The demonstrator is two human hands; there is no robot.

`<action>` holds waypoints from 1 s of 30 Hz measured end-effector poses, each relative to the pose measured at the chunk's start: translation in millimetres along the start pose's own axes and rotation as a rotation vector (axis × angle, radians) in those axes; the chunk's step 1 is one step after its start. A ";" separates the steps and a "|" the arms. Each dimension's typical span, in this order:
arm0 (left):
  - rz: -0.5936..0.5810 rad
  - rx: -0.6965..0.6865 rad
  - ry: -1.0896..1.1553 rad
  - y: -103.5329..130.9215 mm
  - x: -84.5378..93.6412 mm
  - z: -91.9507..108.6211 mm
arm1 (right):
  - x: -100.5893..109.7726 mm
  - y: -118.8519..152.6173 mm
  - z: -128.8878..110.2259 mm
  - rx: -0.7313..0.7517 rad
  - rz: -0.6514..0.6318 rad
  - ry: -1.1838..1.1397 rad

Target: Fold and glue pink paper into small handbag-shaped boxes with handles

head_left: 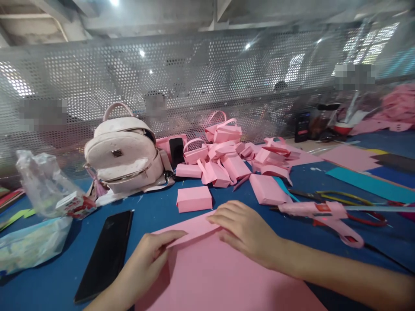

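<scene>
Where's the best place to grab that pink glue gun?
Take the glue gun by its handle, probably with the right hand from the near right: the handle slants toward that side, while the nozzle points left, away from it.

The pink paper sheet [210, 276] runs off the bottom edge; the right hand [244, 226] covers part of its fold, and some fingers of the left hand [151, 259] are hidden. The glue gun [314, 210] hides part of the scissors [346, 197], and its cord [385, 257] leaves at right. The plastic packet [35, 248] is cut off at left. The far upright phone's display [303, 123] (faint reddish marks) is too small to read.
</scene>
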State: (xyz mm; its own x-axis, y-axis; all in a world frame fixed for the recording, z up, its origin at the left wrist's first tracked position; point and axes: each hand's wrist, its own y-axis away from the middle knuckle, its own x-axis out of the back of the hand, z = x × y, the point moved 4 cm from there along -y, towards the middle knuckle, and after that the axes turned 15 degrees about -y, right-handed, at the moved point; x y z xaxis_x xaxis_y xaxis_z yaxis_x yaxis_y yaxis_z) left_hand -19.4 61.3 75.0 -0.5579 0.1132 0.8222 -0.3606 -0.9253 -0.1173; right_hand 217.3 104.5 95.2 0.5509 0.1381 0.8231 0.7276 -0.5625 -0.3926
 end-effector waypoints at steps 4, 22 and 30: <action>0.166 -0.119 -0.089 1.9 12.4 -9.6 | 15.9 -3.0 3.1 -0.111 -0.043 -0.081; -0.251 0.151 -0.075 0.3 34.6 19.6 | 8.7 3.9 17.1 -0.428 -0.125 -0.539; -0.428 0.072 0.176 -13.6 2.8 43.3 | 13.4 7.1 1.0 -0.384 -0.136 -0.557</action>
State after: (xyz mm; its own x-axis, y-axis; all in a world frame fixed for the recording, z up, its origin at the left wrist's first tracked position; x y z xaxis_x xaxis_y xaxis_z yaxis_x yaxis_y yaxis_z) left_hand 16.3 58.6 103.0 -0.4910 0.5440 0.6804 -0.5362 -0.8043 0.2560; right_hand 230.3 103.1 103.0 0.6677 0.5683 0.4809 0.6655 -0.7451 -0.0434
